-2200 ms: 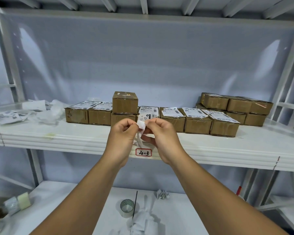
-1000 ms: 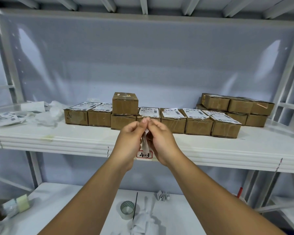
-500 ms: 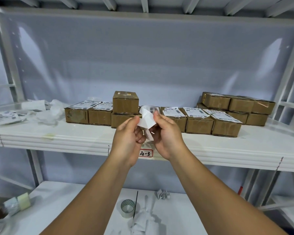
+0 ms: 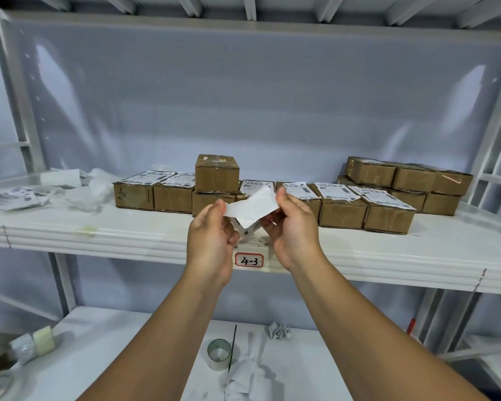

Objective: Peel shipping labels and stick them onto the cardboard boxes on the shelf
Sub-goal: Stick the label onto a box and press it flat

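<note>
Label (image 4: 250, 205) now pulled out wide, where half a second ago it was bunched; held just above shelf tag (image 4: 249, 260). Left hand (image 4: 211, 235) and right hand (image 4: 294, 227) each pinch one end. Peel looks nearly done; sticking likely next.

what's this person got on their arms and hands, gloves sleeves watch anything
Nothing worn that shows. The left hand and right hand are bare: no gloves, rings or tape. The left forearm and right forearm are uncovered down to the frame's edge, with no sleeve, watch or bracelet in view.
</note>
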